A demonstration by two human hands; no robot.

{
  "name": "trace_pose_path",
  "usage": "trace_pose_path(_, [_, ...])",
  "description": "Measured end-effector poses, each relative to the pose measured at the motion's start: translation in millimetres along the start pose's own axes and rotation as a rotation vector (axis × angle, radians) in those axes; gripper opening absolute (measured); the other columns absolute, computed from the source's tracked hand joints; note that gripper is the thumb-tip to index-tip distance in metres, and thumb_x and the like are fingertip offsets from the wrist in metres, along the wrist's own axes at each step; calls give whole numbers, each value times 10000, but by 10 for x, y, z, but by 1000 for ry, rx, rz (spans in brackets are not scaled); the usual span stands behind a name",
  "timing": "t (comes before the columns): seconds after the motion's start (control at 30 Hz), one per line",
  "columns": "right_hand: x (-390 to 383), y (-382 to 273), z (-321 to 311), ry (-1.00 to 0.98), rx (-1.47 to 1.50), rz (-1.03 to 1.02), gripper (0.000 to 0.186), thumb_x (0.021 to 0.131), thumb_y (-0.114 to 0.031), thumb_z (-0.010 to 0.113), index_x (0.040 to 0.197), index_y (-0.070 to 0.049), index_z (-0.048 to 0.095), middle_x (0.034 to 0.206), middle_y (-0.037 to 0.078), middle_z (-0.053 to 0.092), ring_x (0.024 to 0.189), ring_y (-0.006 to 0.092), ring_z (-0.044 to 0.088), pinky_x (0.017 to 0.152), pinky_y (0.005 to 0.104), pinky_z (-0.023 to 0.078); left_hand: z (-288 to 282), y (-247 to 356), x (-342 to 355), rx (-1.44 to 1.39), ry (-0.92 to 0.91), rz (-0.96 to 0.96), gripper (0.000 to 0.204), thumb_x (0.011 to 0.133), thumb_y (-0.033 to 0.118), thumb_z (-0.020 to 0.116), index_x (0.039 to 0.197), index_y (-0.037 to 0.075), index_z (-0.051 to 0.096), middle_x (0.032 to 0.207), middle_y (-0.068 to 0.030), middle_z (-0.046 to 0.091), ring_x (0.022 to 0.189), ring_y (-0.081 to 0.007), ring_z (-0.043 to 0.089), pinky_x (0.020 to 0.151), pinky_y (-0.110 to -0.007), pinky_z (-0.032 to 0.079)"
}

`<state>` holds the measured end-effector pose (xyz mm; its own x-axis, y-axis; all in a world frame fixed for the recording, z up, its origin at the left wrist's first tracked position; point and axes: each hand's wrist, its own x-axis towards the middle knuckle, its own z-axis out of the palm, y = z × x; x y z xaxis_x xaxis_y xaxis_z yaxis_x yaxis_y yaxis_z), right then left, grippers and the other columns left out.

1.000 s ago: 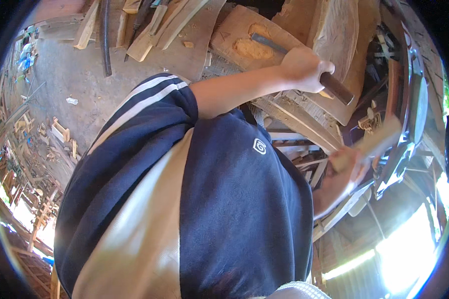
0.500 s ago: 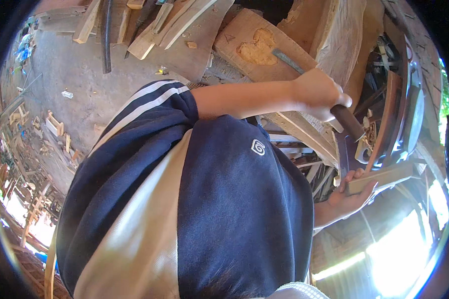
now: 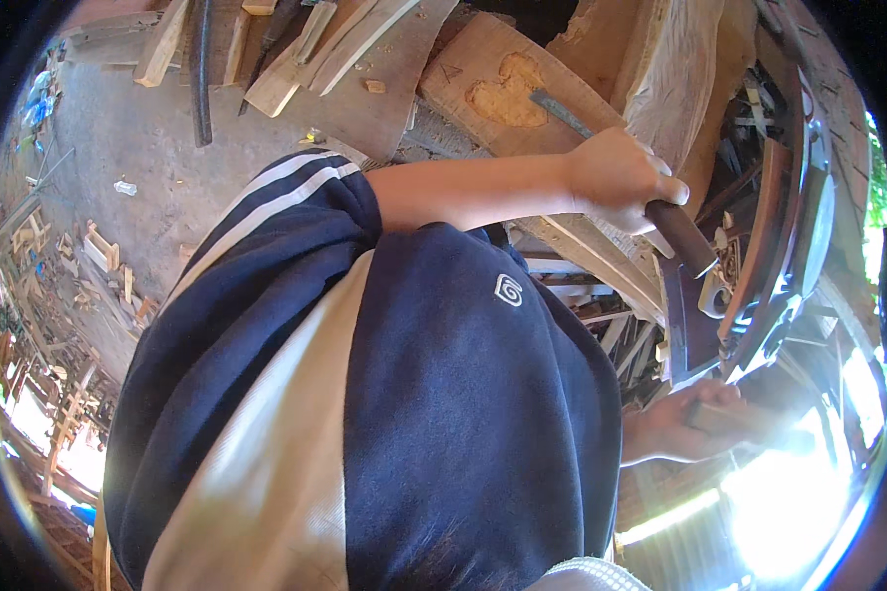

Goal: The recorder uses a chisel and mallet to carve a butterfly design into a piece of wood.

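Observation:
My left hand point(image 3: 621, 179) is wrapped around a chisel, with the dark wooden handle point(image 3: 682, 239) showing below the fist. The chisel's grey metal blade point(image 3: 565, 115) slants up to the left, its tip at a pale carved recess point(image 3: 508, 97) in a brown wooden board point(image 3: 463, 69). At the lower right my right hand point(image 3: 672, 433) is closed around a wooden block point(image 3: 729, 419), held apart from the chisel handle. Motion and glare smear the block's far end.
Wood strips point(image 3: 350, 44) lie at the top, by a dark rod point(image 3: 201, 84). A large rough slab point(image 3: 675, 79) stands right of the board. Curved dark wooden pieces point(image 3: 759, 236) stack at the right. Scraps point(image 3: 99, 246) litter the left floor.
My right hand has swung down with the wooden block, farther from the chisel handle. My left hand and the chisel have shifted only slightly left.

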<state>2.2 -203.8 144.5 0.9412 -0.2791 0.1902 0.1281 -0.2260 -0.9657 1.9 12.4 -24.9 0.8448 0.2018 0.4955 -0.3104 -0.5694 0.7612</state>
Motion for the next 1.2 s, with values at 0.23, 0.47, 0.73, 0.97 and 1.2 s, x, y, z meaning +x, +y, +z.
trace_pose_path(0.23, [-374,300,213,-431,-336,427,289,952,-248,531,1080,12,533,843,134,585,690,191,565,633,335,511,141,-55,8,74,-50,-14,239,673,276,714,888,199,645,718,-20,656,707,-254,677,579,-402,523])
trace_pose_path(0.47, [-27,196,-240,-58,40,-125,268,965,-285,493,962,-18,515,761,122,576,679,167,572,592,284,482,233,-53,-1,82,-134,-92,220,691,276,695,886,180,661,756,-23,672,725,-259,680,622,-407,532])
trace_pose_path(0.73, [-236,426,-168,-385,26,9,167,906,-191,557,942,-35,507,710,91,555,626,177,555,535,291,465,281,-68,24,125,-150,-126,178,686,265,683,841,180,663,735,-23,668,741,-255,680,621,-402,525])
trace_pose_path(0.97, [-436,486,251,-276,-152,614,244,872,-180,655,1006,-37,511,719,101,586,582,188,570,500,315,481,316,-99,-9,168,-150,-125,173,658,244,690,818,183,665,714,-20,664,711,-249,669,612,-402,524])
trace_pose_path(1.2, [-244,461,201,274,250,-142,174,904,-187,617,965,-45,536,740,94,592,578,175,547,513,274,470,345,-150,-12,163,-152,-122,176,639,227,699,796,164,651,710,-12,660,717,-238,670,625,-393,524])
